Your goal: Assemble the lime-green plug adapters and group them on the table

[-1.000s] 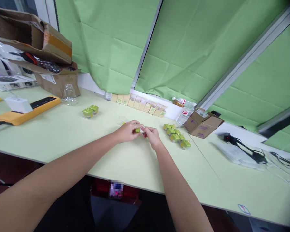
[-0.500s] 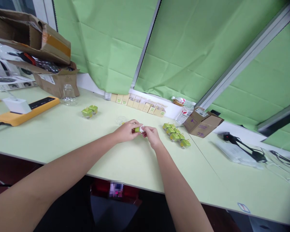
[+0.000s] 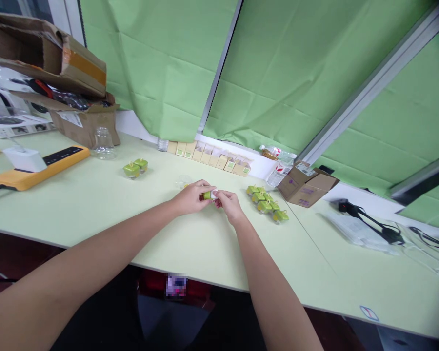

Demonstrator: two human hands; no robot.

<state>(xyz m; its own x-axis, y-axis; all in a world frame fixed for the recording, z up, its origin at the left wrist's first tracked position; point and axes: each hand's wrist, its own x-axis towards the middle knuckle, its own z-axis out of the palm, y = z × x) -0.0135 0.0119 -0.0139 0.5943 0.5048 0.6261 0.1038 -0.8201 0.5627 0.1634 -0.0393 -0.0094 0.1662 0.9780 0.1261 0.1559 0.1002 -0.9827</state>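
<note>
My left hand (image 3: 190, 199) is closed around a small green-and-white piece (image 3: 207, 195) over the middle of the table. My right hand (image 3: 229, 204) pinches the white end of the same piece; fingers cover much of it, so its exact kind cannot be made out. Just behind my left hand lies a clear plastic cup-like part (image 3: 183, 181) with a bit of yellow by it, partly hidden. Several little green-lidded clear containers (image 3: 265, 206) with loops on top stand grouped to the right of my hands. A pair of similar green-lidded containers (image 3: 132, 169) sits to the left.
Small cardboard boxes (image 3: 206, 156) line the wall. Plastic bottles (image 3: 279, 174) and a brown carton (image 3: 306, 186) stand at the back right, cables (image 3: 380, 229) farther right. At left are an orange power strip (image 3: 51, 165), a clear jar (image 3: 104, 144) and stacked cartons (image 3: 84, 124).
</note>
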